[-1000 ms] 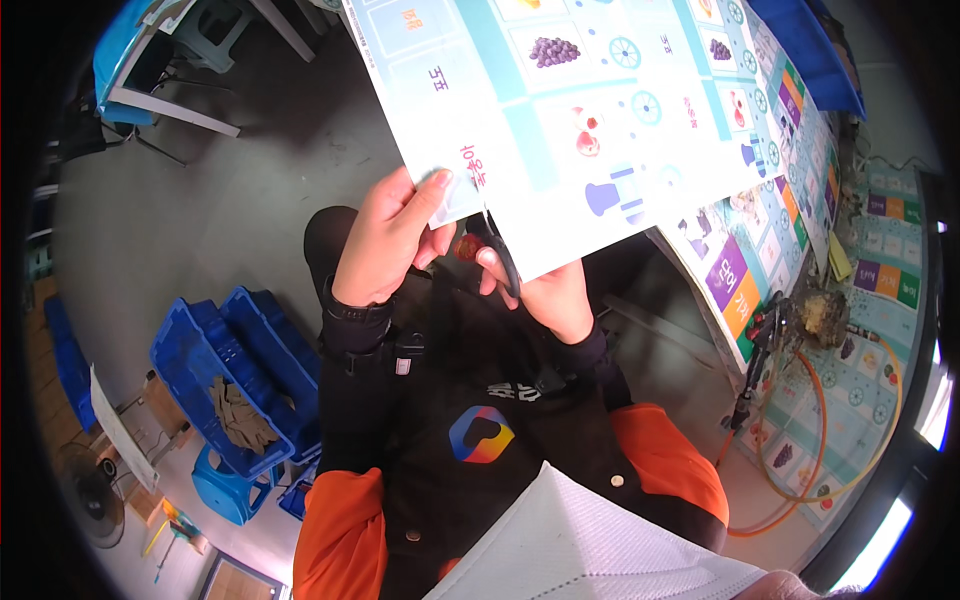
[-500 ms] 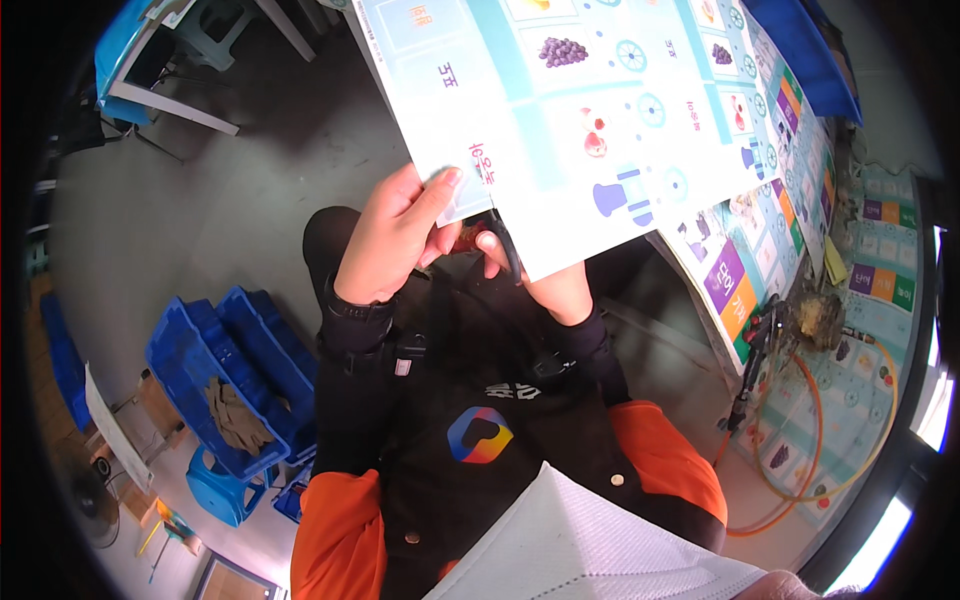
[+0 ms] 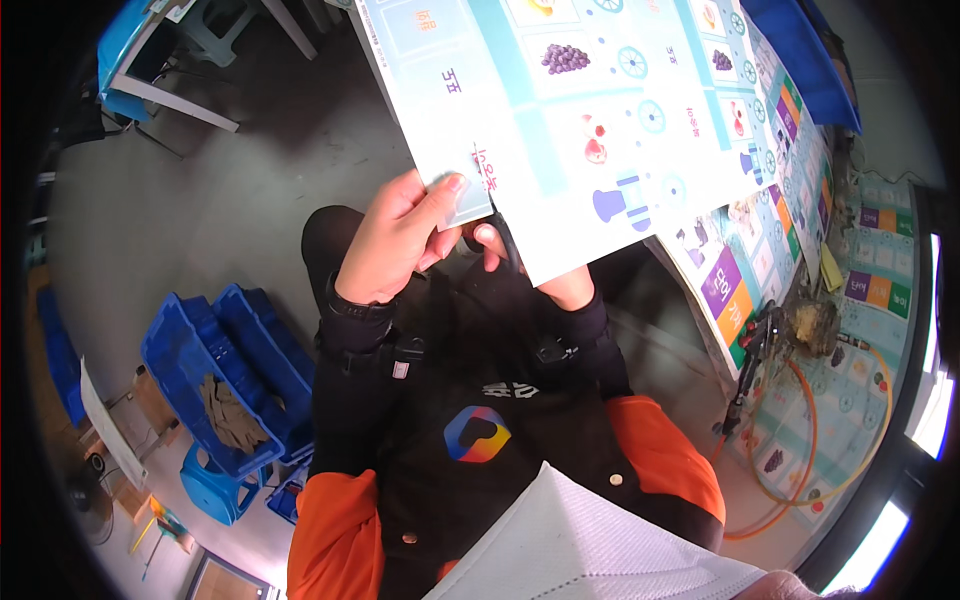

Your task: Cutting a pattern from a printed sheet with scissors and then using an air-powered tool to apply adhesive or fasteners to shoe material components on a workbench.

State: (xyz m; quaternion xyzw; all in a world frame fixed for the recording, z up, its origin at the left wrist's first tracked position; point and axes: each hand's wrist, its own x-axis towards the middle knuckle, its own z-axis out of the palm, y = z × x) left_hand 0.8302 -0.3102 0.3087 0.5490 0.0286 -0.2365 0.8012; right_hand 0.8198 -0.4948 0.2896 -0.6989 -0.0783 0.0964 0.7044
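Printed sheet [image 3: 610, 120], white and pale blue with fruit pictures and small wheels, is held in the upper middle of the frame, and its lower border comes down toward the centre. From where I stand, the step in hand seems to be cutting the sheet at this lower border. The left hand [image 3: 395, 240], just left of centre, is pinching the sheet's lower left corner, thumb on top and fingers bent below. The right hand [image 3: 567, 288] is partly covered by the sheet; its thumb shows beside dark scissors [image 3: 508, 243], and I judge that it is grasping their handle, though the loops are not clear to me. The scissors stand at the place where the border makes a step: the part by the left hand ends higher than the corner on the right. How far the blades are spread, and how deep the cut goes, I cannot tell.

In my judgement, the next move calls for a steady left pinch, so that the paper remains flat and a little tight, and for blades which follow one straight line. The left thumb is near the blades, so it needs care. The big sheet could also sag or twist, because its far side reaches over other printed sheets [image 3: 722, 282] at the right of the frame.
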